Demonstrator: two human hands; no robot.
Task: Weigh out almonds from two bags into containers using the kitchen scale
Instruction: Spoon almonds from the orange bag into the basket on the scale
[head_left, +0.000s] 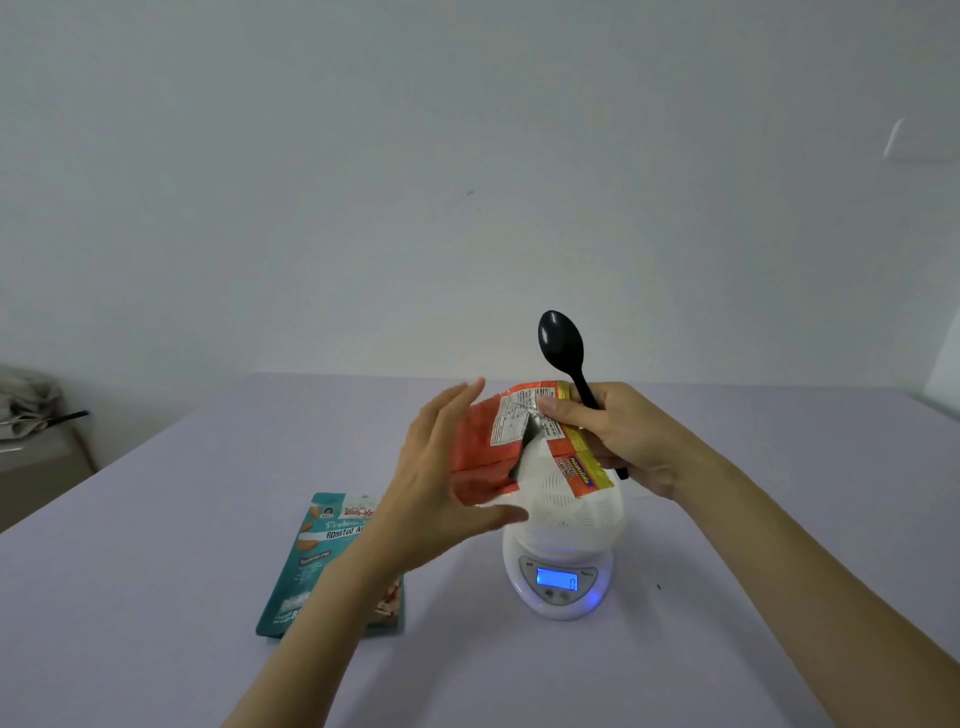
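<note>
We see the right hand (623, 436) pinching the orange bag (483, 447) by its top while gripping a black spoon (561, 343). The left hand (441, 467) lies flat-fingered against the bag's side. The bag hangs over the white container (571, 499) on the scale (558, 587). A teal bag (311, 561) lies on the worktop (156, 597).

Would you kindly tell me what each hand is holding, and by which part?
The right hand grips the black spoon by its handle and pinches the orange bag at its upper edge. The left hand, fingers straight, holds nothing.
</note>
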